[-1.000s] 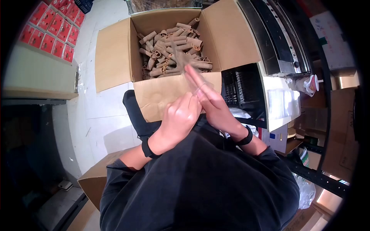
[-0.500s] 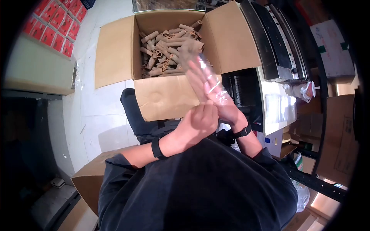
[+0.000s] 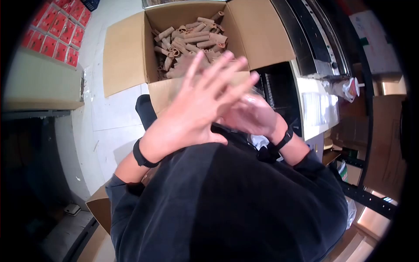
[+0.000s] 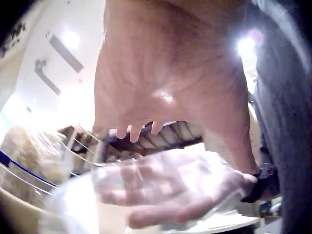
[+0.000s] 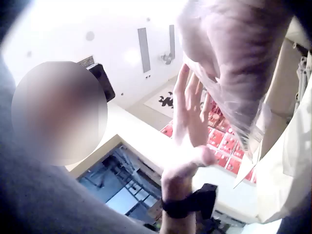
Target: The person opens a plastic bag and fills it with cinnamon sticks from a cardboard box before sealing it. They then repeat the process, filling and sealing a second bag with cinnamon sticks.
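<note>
My left hand (image 3: pixel 187 105), bare, is raised with its fingers spread and blurred by motion, holding nothing. Right beside it, partly overlapped by it in the head view, is my right hand (image 3: pixel 257 115). Loose clear plastic film (image 4: pixel 92 195) covers the right hand and reaches past its fingertips. Inside the film the right fingers (image 4: pixel 156 214) lie straight and apart in the left wrist view. Just ahead of both hands stands an open cardboard box (image 3: pixel 126 56) holding many rolled cinnamon sticks (image 3: pixel 196 37); the left hand hides part of its near flap.
A black and silver appliance (image 3: pixel 312 39) stands right of the box. Below it, a stack of clear plastic (image 3: pixel 321 109) lies on a white surface. Red boxes (image 3: pixel 56 32) are stacked at the far left. Dark shelving (image 3: pixel 371 198) and cartons line the right side.
The plastic film was drawn down over my right hand while the left fingers pinched its edge near the wrist. The left hand has since let go, spread its fingers and moved up and left.
</note>
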The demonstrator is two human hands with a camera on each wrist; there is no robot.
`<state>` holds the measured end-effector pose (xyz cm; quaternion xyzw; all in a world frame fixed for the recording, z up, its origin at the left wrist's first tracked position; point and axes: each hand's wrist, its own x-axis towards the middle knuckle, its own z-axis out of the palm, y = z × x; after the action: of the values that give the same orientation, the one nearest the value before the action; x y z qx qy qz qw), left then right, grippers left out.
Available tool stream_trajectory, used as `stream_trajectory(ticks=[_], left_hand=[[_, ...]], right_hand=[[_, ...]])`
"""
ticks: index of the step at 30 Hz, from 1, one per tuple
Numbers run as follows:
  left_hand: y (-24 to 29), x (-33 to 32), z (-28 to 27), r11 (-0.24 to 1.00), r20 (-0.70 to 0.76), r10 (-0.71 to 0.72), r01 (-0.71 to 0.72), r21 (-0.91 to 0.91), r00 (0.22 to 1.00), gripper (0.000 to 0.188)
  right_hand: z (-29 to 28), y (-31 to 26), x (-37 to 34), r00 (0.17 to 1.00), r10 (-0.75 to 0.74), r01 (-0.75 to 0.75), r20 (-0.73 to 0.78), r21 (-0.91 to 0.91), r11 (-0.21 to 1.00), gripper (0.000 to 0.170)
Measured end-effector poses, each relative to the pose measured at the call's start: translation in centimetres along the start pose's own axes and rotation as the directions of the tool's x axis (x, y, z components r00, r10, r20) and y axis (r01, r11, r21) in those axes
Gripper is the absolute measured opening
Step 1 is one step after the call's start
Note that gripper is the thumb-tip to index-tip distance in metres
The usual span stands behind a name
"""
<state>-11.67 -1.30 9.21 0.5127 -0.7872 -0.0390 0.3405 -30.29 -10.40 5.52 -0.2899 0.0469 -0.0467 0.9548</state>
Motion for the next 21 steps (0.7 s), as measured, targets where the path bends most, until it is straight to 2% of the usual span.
stream_trajectory(ticks=[1, 2, 4, 5, 6, 7, 8, 9, 10, 11, 12, 13, 14, 15, 17, 18, 19, 21], left_hand=[[0.6, -0.1, 0.8, 0.997, 0.075, 0.067, -0.064, -0.032, 0.995, 0.114], [0.9, -0.3, 1.5, 0.99, 0.144, 0.136, -0.127, -0.068, 0.98, 0.115], [0.3, -0.5, 2.3, 0.992, 0.151, 0.123, -0.123, -0.007, 0.981, 0.112], [-0.2, -0.7, 2.6, 0.992, 0.152, 0.098, -0.108, 0.06, 0.984, 0.11], [-0.8, -0.8, 2.8, 0.995, 0.092, 0.09, -0.093, 0.029, 0.992, 0.103], [-1.1, -1.2, 2.8, 0.995, 0.096, 0.094, -0.097, 0.028, 0.991, 0.103], [-1.4, -1.5, 2.8, 0.998, 0.076, 0.065, -0.066, 0.003, 0.995, 0.099], [-1.6, -1.8, 2.5, 0.999, 0.056, 0.035, -0.034, -0.02, 0.998, 0.095], [-1.5, -2.0, 2.2, 1.0, 0.044, 0.017, -0.016, -0.007, 0.999, 0.09], [-1.6, -2.1, 2.1, 1.0, 0.046, 0.015, -0.015, -0.003, 0.999, 0.09], [-1.7, -2.2, 2.1, 1.0, 0.009, -0.01, 0.01, -0.023, 1.0, 0.09], [-1.7, -2.4, 2.0, 0.998, -0.028, -0.036, 0.034, -0.045, 0.999, 0.09], [-1.7, -2.5, 1.7, 0.999, -0.026, -0.037, 0.036, -0.041, 0.999, 0.09], [-1.7, -2.7, 1.3, 0.994, -0.017, -0.077, 0.076, -0.078, 0.997, 0.092], [-1.7, -2.6, 0.7, 0.987, -0.005, -0.115, 0.114, -0.112, 0.993, 0.095], [-1.7, -2.5, 0.4, 0.984, -0.006, -0.115, 0.113, -0.139, 0.993, 0.094], [-1.7, -2.4, 0.1, 0.98, -0.006, -0.113, 0.11, -0.167, 0.994, 0.094], [-1.7, -2.2, -0.3, 0.981, -0.013, -0.083, 0.079, -0.176, 0.996, 0.093]], right_hand=[[0.5, 0.5, -0.1, 0.993, 0.02, -0.006, -0.116, 0.115, 0.993, 0.063], [0.9, 0.2, -0.4, 0.994, 0.044, -0.031, -0.103, 0.118, 0.993, 0.061], [0.9, 0.4, -0.3, 0.995, 0.052, -0.042, -0.087, 0.114, 0.993, 0.058], [0.7, 1.2, 0.2, 0.97, 0.034, -0.027, -0.24, 0.033, 0.999, 0.054], [0.8, 1.6, 0.5, 0.923, 0.005, -0.026, -0.384, -0.051, 0.998, 0.051], [1.4, 1.0, 0.2, 0.923, 0.0, -0.021, -0.384, -0.05, 0.999, 0.051], [2.5, -0.1, -0.1, 0.921, 0.025, -0.163, -0.388, -0.326, 0.931, 0.047], [3.1, -0.8, -0.3, 0.917, 0.048, -0.287, -0.397, -0.57, 0.77, 0.043], [3.3, -0.5, -0.5, 0.923, -0.003, -0.274, -0.385, -0.662, 0.698, 0.04], [3.4, -0.9, -0.7, 0.924, -0.002, -0.271, -0.381, -0.662, 0.699, 0.04], [3.5, -1.4, -0.9, 0.971, -0.103, -0.149, -0.217, -0.881, 0.449, 0.045], [3.5, -1.8, -1.3, 0.989, -0.147, -0.002, -0.024, -0.989, 0.147, 0.051], [3.3, -1.9, -1.9, 0.98, -0.189, 0.046, 0.054, -0.998, -0.047, 0.059], [3.6, -2.5, -2.0, 0.98, -0.19, 0.05, 0.058, -0.998, -0.047, 0.059], [4.7, -4.1, -1.9, 0.978, 0.072, 0.208, 0.196, -0.947, -0.244, 0.055], [5.0, -4.2, -2.0, 0.979, 0.097, 0.202, 0.18, -0.928, -0.314, 0.056], [5.0, -4.2, -1.6, 0.979, 0.092, 0.201, 0.181, -0.928, -0.313, 0.056], [4.8, -4.2, -0.5, 0.928, 0.141, 0.369, 0.346, -0.797, -0.478, 0.046]])
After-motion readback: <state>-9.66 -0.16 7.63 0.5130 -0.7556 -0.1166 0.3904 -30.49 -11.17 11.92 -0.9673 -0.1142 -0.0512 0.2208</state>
